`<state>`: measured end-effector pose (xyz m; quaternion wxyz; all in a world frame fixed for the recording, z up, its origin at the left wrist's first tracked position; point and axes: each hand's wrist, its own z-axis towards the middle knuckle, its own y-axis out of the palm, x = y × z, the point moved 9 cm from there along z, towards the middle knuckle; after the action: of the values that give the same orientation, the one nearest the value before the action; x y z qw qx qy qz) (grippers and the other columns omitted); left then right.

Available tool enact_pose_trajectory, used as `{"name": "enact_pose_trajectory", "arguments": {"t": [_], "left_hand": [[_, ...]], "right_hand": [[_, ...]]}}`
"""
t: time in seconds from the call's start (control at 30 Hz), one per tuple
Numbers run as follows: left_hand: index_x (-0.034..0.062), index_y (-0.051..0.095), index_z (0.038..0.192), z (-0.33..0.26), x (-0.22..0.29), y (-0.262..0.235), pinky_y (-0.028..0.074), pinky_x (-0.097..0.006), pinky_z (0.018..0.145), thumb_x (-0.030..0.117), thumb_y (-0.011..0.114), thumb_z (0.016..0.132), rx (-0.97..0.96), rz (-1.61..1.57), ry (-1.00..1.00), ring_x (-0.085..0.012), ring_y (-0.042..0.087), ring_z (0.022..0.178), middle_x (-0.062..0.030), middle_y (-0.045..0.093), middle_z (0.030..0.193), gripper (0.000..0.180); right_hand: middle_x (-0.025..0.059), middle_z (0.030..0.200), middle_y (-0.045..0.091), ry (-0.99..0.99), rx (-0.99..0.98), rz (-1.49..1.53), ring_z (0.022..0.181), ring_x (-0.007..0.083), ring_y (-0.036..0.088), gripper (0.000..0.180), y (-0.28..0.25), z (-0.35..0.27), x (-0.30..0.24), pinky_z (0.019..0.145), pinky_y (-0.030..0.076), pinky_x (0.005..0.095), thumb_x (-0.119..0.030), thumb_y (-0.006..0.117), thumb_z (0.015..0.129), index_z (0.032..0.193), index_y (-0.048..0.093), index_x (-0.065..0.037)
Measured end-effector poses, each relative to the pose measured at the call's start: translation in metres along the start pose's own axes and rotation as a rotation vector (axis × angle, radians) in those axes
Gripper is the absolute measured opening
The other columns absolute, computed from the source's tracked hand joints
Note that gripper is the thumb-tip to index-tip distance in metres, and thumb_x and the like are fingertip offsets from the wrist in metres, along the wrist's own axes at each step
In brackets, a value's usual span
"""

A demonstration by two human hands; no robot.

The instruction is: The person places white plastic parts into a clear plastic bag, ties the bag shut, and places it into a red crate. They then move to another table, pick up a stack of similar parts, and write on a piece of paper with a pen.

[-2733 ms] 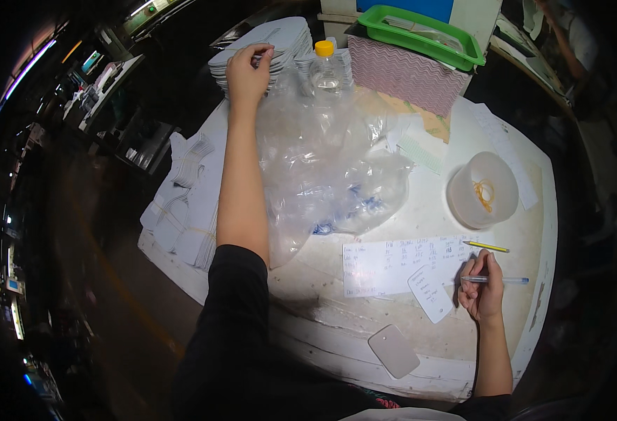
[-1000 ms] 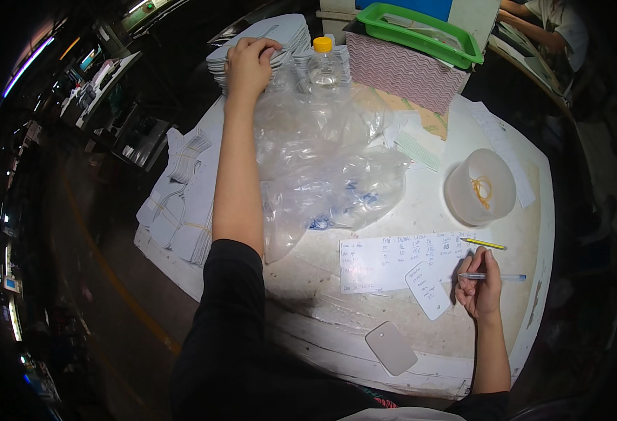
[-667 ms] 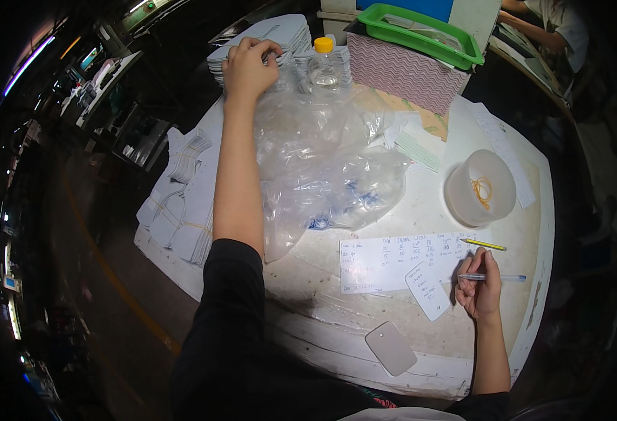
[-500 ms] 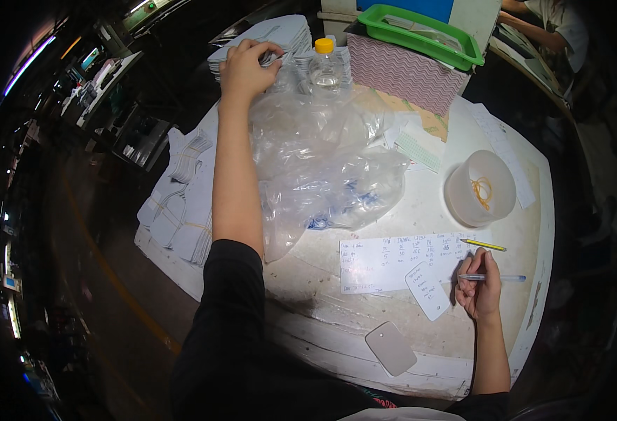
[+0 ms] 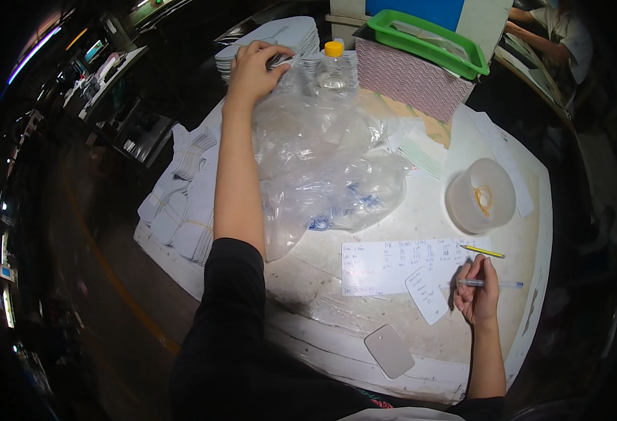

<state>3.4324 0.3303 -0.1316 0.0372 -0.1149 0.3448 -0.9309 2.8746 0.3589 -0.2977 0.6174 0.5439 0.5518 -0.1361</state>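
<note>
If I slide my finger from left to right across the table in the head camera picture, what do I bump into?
Bundles of white card tags → crumpled clear plastic bags → white handwritten paper sheet → round translucent plastic tub.

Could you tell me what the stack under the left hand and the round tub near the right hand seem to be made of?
The stack of white cards under the left hand looks like matt card or paper: thin, flat, layered edges. The round tub looks like translucent plastic, milky and slightly glossy, since its contents show through.
</note>
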Motion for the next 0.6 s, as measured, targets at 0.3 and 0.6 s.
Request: {"name": "enact_pose_trajectory", "arguments": {"t": [0.3, 0.6], "left_hand": [[0.0284, 0.080, 0.111, -0.0018, 0.0002, 0.0008, 0.046, -0.044, 0.104, 0.023, 0.081, 0.085, 0.058, -0.048, -0.013, -0.0308, 0.058, 0.117, -0.0037, 0.067, 0.116, 0.026], [0.0275, 0.080, 0.105, -0.0014, 0.0036, 0.0025, 0.047, -0.045, 0.099, 0.016, 0.072, 0.089, 0.198, 0.048, 0.094, -0.0307, 0.059, 0.111, -0.0024, 0.066, 0.114, 0.021]], "right_hand": [[0.0125, 0.066, 0.052, -0.005, -0.013, -0.008, 0.043, 0.0096, 0.035, 0.041, -0.0004, 0.0000, 0.0001, 0.034, 0.045, 0.0272, -0.039, 0.034, 0.114, 0.089, 0.044, -0.008], [0.0123, 0.065, 0.052, -0.003, -0.004, -0.011, 0.043, 0.0097, 0.034, 0.041, -0.0003, -0.0007, 0.0002, 0.034, 0.045, 0.0273, -0.039, 0.035, 0.114, 0.088, 0.045, -0.008]]}}
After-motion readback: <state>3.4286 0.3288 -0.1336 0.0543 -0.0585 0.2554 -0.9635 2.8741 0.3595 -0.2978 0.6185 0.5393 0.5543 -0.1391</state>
